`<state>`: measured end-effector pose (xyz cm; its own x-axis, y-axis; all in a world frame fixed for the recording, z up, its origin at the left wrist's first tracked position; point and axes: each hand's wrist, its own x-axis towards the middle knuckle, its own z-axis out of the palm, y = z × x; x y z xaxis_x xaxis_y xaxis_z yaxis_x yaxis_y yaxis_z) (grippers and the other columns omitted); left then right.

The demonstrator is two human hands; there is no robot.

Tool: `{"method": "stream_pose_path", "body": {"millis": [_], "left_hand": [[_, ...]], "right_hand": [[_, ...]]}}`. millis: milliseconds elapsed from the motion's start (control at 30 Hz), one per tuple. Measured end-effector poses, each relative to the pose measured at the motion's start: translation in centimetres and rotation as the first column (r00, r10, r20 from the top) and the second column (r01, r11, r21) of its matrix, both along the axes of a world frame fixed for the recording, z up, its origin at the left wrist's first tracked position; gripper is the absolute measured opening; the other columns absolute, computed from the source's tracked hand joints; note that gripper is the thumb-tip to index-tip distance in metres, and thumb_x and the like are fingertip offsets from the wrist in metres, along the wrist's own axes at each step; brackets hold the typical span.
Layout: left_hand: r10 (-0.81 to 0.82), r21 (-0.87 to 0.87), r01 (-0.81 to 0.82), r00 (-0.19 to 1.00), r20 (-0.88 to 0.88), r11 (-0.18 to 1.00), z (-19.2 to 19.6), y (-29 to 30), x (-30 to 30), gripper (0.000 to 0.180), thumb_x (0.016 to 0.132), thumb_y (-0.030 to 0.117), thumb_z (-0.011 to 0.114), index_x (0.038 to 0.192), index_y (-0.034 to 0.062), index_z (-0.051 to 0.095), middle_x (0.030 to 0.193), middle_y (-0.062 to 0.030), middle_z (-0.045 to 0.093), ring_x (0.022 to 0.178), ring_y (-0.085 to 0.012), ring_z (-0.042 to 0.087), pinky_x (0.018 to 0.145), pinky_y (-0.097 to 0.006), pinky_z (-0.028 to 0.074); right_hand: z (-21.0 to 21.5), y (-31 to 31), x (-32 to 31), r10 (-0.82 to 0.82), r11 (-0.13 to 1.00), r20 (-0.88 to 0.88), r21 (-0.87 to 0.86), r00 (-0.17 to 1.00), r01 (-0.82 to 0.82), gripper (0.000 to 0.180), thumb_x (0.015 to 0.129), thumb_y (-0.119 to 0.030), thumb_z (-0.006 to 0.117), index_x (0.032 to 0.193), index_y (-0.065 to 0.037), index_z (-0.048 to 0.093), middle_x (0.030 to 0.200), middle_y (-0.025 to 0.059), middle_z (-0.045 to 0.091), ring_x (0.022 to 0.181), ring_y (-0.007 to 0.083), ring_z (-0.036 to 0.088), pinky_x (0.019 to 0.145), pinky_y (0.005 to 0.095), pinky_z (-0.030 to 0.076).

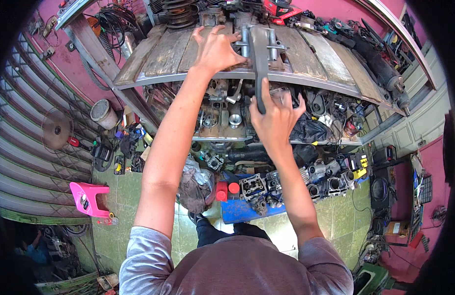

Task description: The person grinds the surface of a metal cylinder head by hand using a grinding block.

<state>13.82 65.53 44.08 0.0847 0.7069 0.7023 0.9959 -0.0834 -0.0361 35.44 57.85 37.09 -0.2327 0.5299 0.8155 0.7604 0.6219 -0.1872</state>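
Observation:
On the wooden bench top, a metal part with two upright silver tubes [245,43] stands near the front edge. A long, flat, dark-grey bar-like tool [260,54] lies lengthwise between the tubes, smeared by motion; its exact kind is unclear. My right hand [276,118], below the bench edge, grips the tool's near end between thumb and index finger, while its other fingers stick out loosely. My left hand [215,51] reaches over the planks with its fingers spread. Its thumb and index fingertips are at the left tube, seemingly touching it.
A blackened finned cylinder [180,14] and a red tool [282,11] sit at the bench's back. Engine parts crowd the shelf below, around a silver cup-shaped piece [235,121]. On the floor are engine castings [333,184], a blue box [232,211], and a pink stool [89,197].

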Motion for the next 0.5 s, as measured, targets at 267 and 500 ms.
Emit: {"method": "stream_pose_path", "body": {"millis": [267, 500], "left_hand": [[-0.037, 0.018, 0.037, 0.999, 0.014, 0.999, -0.2, 0.0, 0.0, 0.075, 0.057, 0.069, 0.083, 0.114, 0.0203, 0.08, 0.119, 0.0001, 0.075, 0.135, -0.0224, 0.052, 0.109, -0.065, 0.015], [0.021, -0.07, -0.025, 0.999, -0.049, 0.997, 1.1, 0.0, 0.1, 0.076, 0.058, 0.07, 0.082, 0.115, 0.0209, 0.079, 0.11, -0.0041, 0.076, 0.136, -0.0215, 0.051, 0.11, -0.064, 0.016]], "right_hand": [[3.1, 1.5, 0.8, -0.026, 0.997, -0.091, 0.074, 0.996, 0.033, 0.053, 0.081, -0.027, 0.076, 0.131, -0.013, 0.068, 0.072, 0.0074, 0.072, 0.096, 0.0245, 0.064, 0.105, 0.0592, 0.028], [1.6, -0.6, 1.0, 0.021, 1.0, -0.017, -0.008, 1.0, -0.021, 0.054, 0.081, -0.028, 0.075, 0.131, -0.008, 0.066, 0.068, 0.0074, 0.068, 0.09, 0.0262, 0.063, 0.102, 0.0595, 0.031]]}}
